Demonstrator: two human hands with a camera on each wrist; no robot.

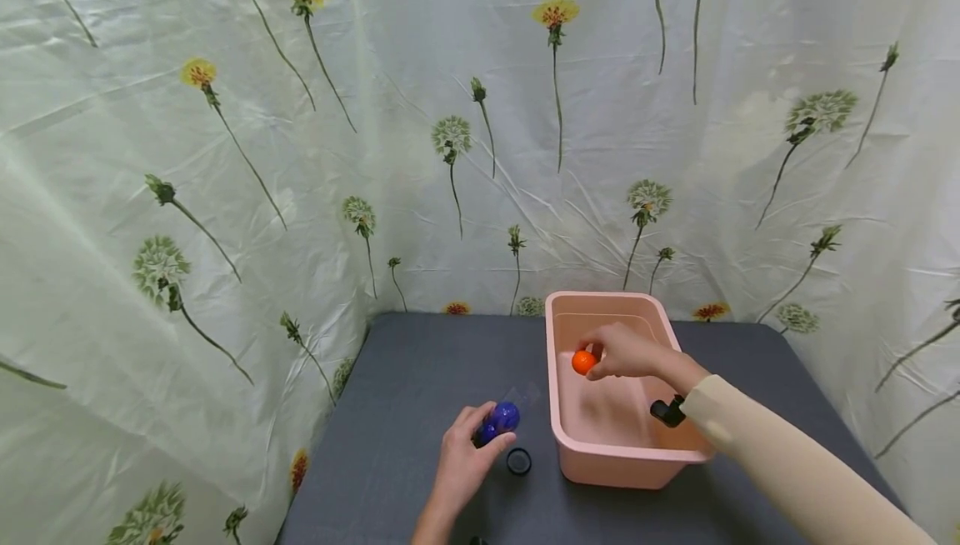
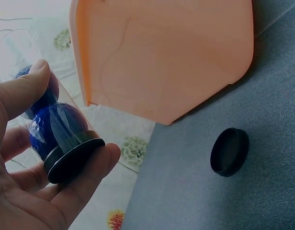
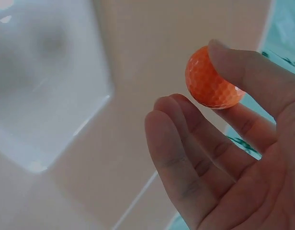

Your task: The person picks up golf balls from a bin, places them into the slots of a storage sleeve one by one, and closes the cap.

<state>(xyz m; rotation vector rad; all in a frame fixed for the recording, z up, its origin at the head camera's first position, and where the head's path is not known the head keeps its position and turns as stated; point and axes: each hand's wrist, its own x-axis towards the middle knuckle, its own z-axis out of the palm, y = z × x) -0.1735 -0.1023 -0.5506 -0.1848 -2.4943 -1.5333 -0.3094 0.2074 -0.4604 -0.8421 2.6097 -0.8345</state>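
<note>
My left hand (image 1: 467, 455) grips a clear tube with blue golf balls (image 1: 506, 417) inside. In the left wrist view the tube is tilted, and a black end cap (image 2: 74, 162) closes its lower end between thumb and fingers. An orange golf ball (image 1: 583, 362) is pinched between the thumb and a finger of my right hand (image 1: 624, 352), its other fingers spread below the ball in the right wrist view. That hand is over the inside of a pink plastic bin (image 1: 611, 450). A loose black round cap (image 2: 229, 152) lies on the table close to my left hand.
The bin stands on the right half of a dark grey table (image 1: 405, 378). Behind and beside the table hangs a pale curtain (image 1: 420, 178) with a dandelion print. A small black thing (image 1: 478, 541) shows at the bottom edge of the head view.
</note>
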